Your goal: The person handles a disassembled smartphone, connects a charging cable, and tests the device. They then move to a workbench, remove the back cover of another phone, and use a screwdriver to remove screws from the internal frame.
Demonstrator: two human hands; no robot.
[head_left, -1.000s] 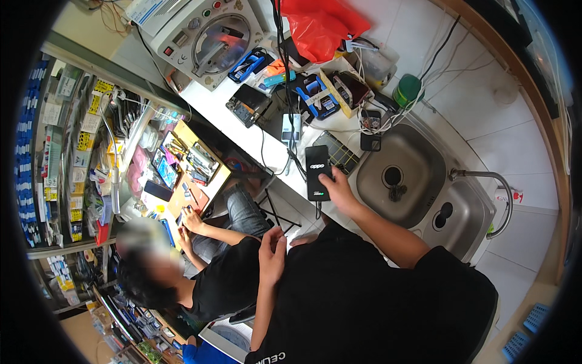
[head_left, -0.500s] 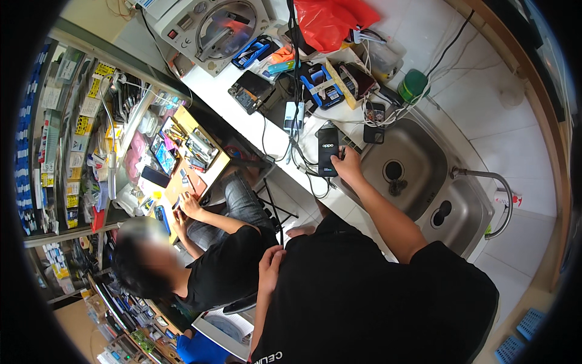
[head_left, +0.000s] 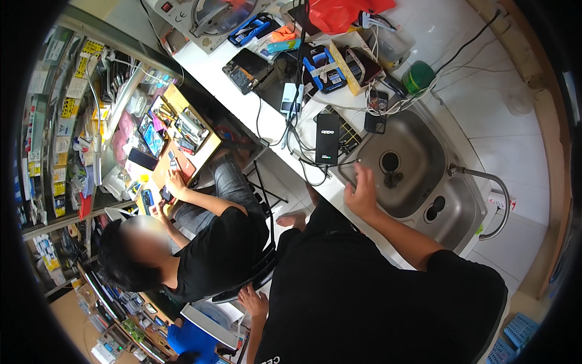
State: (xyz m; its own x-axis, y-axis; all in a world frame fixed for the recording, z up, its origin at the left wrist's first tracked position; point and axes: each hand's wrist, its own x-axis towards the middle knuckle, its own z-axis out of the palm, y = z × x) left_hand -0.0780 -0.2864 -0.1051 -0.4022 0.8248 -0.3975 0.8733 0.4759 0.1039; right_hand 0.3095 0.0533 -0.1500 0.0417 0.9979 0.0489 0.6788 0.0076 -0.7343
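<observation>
A black phone [head_left: 327, 141] lies on the white counter beside the sink, its screen lit with a white logo. My right hand [head_left: 364, 191] hovers over the sink's near left edge, apart from the phone, fingers stretched out and somewhat blurred. A thin dark cable [head_left: 345, 162] runs below the phone, and its tip comes close to my fingertips; I cannot tell whether they touch. Low down, my left hand [head_left: 253, 301] has its fingers apart, close against the back of a black chair [head_left: 264, 276]. No object shows in it.
Steel sink [head_left: 418, 164] with a curved faucet [head_left: 500, 188] at right. Along the counter lie an opened phone [head_left: 245, 70], another dark phone [head_left: 376, 111], tangled cables and a green container [head_left: 418, 77]. At left, a seated person [head_left: 212, 255] handles small parts at a wooden workbench [head_left: 209, 145].
My right hand has let go of the phone and drawn back toward the sink; the phone now rests on the counter. My left hand has moved down and left, toward the chair back.
</observation>
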